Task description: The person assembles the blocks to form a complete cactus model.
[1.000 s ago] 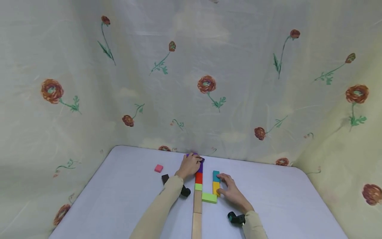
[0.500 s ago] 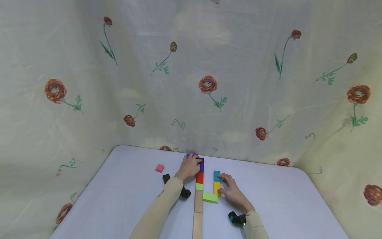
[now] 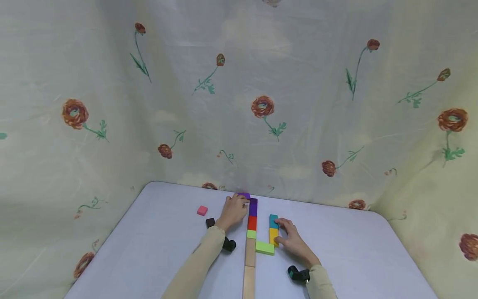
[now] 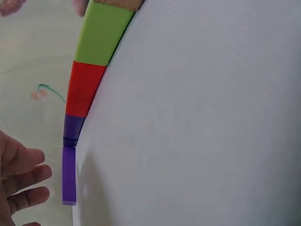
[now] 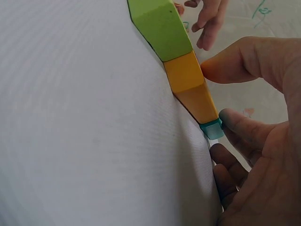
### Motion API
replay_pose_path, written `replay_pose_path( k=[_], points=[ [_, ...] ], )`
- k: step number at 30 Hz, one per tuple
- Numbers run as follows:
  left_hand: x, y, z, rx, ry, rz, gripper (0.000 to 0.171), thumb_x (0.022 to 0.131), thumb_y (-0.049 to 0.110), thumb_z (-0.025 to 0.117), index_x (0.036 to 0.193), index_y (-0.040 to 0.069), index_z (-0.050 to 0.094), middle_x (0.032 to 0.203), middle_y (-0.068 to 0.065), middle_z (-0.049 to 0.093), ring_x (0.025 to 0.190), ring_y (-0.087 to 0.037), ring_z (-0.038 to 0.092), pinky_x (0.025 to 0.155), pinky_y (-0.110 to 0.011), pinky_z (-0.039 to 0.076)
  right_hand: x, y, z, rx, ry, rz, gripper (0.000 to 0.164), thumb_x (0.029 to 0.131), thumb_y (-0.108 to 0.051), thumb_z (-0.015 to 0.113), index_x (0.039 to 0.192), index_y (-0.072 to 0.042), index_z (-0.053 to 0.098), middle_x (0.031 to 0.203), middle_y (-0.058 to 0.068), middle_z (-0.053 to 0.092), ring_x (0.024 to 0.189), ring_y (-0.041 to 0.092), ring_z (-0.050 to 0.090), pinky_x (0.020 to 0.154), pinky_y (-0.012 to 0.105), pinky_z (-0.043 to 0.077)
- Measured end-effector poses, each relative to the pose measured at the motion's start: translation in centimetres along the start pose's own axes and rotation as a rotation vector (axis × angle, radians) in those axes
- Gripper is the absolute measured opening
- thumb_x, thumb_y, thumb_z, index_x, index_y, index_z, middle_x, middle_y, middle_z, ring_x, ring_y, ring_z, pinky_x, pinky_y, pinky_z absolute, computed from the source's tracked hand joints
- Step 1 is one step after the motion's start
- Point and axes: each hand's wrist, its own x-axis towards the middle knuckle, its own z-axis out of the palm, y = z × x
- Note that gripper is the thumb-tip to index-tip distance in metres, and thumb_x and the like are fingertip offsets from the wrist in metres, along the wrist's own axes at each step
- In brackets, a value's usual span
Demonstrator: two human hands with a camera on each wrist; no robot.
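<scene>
In the head view my left hand [image 3: 232, 211] is close to the left side of the purple block [image 3: 244, 195] that lies crosswise at the far end of a block row. The left wrist view shows its fingers spread loosely, with a gap to that block. A dark purple block [image 3: 253, 207], a red block [image 3: 252, 223] and a light green block [image 3: 251, 234] follow toward me. My right hand [image 3: 295, 241] rests thumb and fingertip on a short second row: the thumb at the yellow block [image 5: 190, 77], the index fingertip at the teal block [image 5: 212, 130].
Two plain wooden blocks [image 3: 250, 252] extend the long row toward me. A lime green block [image 3: 265, 248] bridges from it to the yellow block. A pink block [image 3: 202, 210] and a black block [image 3: 210, 222] lie on the white table [image 3: 157, 241] at left. Flowered cloth [image 3: 298, 137] hangs behind.
My left hand has drawn back a little from the far end, leaving more of the purple blocks uncovered. My right hand stays at the yellow and teal blocks. The head view has shifted slightly.
</scene>
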Motion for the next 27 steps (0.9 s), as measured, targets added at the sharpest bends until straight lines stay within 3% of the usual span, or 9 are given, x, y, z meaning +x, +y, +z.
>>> replay_pose_path(
  k=[4, 8, 12, 18, 21, 27],
  points=[
    [-0.2, -0.2, -0.4, 0.027, 0.048, -0.034, 0.032, 0.089, 0.013, 0.054, 0.116, 0.014, 0.071, 0.121, -0.004, 0.067, 0.114, -0.023, 0.057, 0.09, -0.045, 0.041, 0.1, 0.1, -0.1, 0.001, -0.001, 0.007, 0.061, 0.086, -0.015, 0.066, 0.143, -0.016, 0.043, 0.154, 0.012, 0.029, 0.141, 0.036, 0.027, 0.115, 0.062, 0.017],
    [-0.3, -0.6, -0.5, 0.053, 0.046, -0.069, 0.036, 0.088, 0.013, 0.055, 0.123, 0.012, 0.067, 0.127, -0.005, 0.064, 0.119, -0.023, 0.055, 0.092, -0.047, 0.04, 0.1, 0.1, -0.1, -0.001, 0.001, 0.003, 0.061, 0.086, -0.015, 0.066, 0.142, -0.016, 0.043, 0.153, 0.013, 0.029, 0.141, 0.036, 0.028, 0.115, 0.062, 0.017],
    [-0.4, -1.0, -0.7, 0.098, -0.01, -0.096, 0.041, 0.09, 0.015, 0.055, 0.131, 0.011, 0.061, 0.136, -0.005, 0.059, 0.125, -0.024, 0.052, 0.097, -0.052, 0.038, 0.1, 0.0, 0.1, 0.002, 0.006, -0.002, 0.061, 0.085, -0.014, 0.066, 0.142, -0.015, 0.044, 0.153, 0.013, 0.03, 0.141, 0.035, 0.029, 0.115, 0.061, 0.018],
    [-0.8, -1.3, -0.9, 0.178, -0.127, -0.084, 0.045, 0.094, 0.018, 0.051, 0.139, 0.013, 0.054, 0.146, -0.003, 0.049, 0.133, -0.024, 0.046, 0.103, -0.058, 0.032, 0.1, 0.0, 0.3, 0.009, 0.001, -0.001, 0.06, 0.086, -0.014, 0.066, 0.142, -0.014, 0.044, 0.152, 0.013, 0.031, 0.14, 0.035, 0.03, 0.115, 0.06, 0.019],
    [-0.9, -1.2, -1.1, 0.243, -0.109, -0.069, 0.041, 0.093, 0.02, 0.054, 0.133, 0.014, 0.059, 0.139, -0.002, 0.056, 0.126, -0.024, 0.05, 0.102, -0.054, 0.034, 0.0, -0.1, 0.3, 0.006, 0.0, 0.005, 0.06, 0.086, -0.014, 0.065, 0.142, -0.015, 0.044, 0.152, 0.013, 0.031, 0.141, 0.035, 0.029, 0.115, 0.06, 0.018],
    [-1.0, -0.3, -1.7, 0.363, -0.08, -0.052, 0.018, 0.084, 0.022, 0.068, 0.098, 0.011, 0.074, 0.107, -0.005, 0.065, 0.103, -0.024, 0.057, 0.095, -0.046, 0.038, 0.2, 0.1, 0.3, 0.004, 0.003, 0.007, 0.06, 0.086, -0.014, 0.065, 0.142, -0.015, 0.043, 0.153, 0.012, 0.03, 0.141, 0.035, 0.028, 0.115, 0.06, 0.018]
  ],
)
